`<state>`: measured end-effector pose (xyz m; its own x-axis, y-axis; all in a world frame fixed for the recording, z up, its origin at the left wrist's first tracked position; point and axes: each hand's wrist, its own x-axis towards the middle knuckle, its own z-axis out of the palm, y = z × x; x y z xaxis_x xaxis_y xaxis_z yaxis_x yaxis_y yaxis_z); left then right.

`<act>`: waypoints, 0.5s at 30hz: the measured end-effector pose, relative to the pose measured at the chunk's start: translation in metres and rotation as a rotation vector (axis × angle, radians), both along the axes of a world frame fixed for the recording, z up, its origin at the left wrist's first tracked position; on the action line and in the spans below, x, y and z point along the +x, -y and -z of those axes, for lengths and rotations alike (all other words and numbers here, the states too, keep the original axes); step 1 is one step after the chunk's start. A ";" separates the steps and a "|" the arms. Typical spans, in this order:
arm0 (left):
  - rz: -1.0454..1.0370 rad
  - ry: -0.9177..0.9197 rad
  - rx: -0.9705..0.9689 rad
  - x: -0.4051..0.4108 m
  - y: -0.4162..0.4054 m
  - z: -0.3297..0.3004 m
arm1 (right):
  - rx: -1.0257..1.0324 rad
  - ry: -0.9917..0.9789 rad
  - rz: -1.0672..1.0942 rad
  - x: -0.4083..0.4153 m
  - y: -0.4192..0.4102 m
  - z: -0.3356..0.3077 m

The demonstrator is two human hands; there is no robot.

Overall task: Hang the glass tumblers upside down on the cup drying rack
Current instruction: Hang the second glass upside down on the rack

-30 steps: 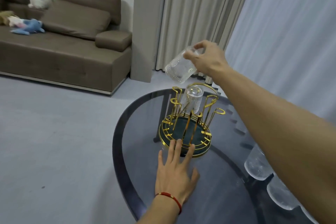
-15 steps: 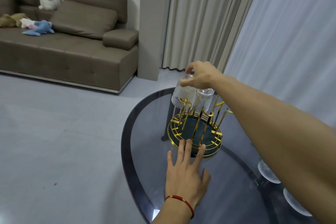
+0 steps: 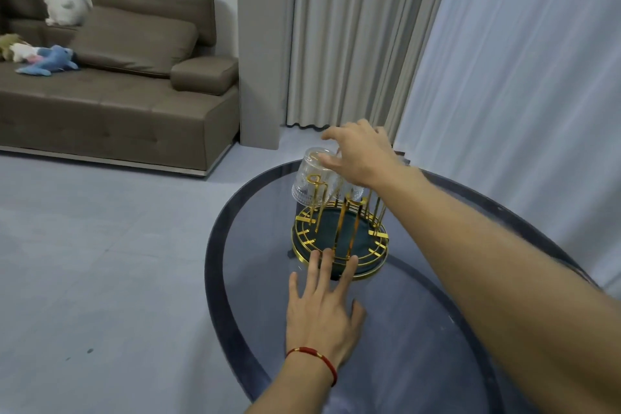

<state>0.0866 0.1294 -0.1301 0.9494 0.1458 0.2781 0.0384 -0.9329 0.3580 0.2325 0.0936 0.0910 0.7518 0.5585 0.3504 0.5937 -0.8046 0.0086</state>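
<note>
A gold wire cup drying rack [image 3: 339, 239] with a dark green base stands on the round dark glass table [image 3: 235, 265]. A clear textured glass tumbler [image 3: 309, 180] sits upside down over a gold peg on the rack's left side. My right hand [image 3: 359, 153] is above it, thumb and fingers still at the tumbler's upturned bottom. A second upside-down tumbler [image 3: 353, 191] hangs behind, mostly hidden by my right wrist. My left hand [image 3: 322, 309] lies flat on the table, fingers spread, fingertips touching the rack's front rim.
The table's rim curves close on the left, with grey floor beyond. A brown sofa [image 3: 111, 84] with plush toys stands far left. Beige and white curtains [image 3: 369, 27] hang behind the table. My right forearm crosses the table's right side.
My right hand has brought the tumbler down from above the rack, turned it mouth-down and set it over the left peg. My left hand stayed at the rack's base.
</note>
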 end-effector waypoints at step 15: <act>0.104 0.055 0.039 -0.028 0.033 -0.044 | 0.381 0.150 0.598 -0.176 0.254 0.122</act>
<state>0.0587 0.0960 -0.0860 0.9420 0.0353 0.3337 -0.0781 -0.9441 0.3202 0.0560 -0.1604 -0.0312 0.8191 -0.1146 0.5621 0.0658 -0.9546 -0.2906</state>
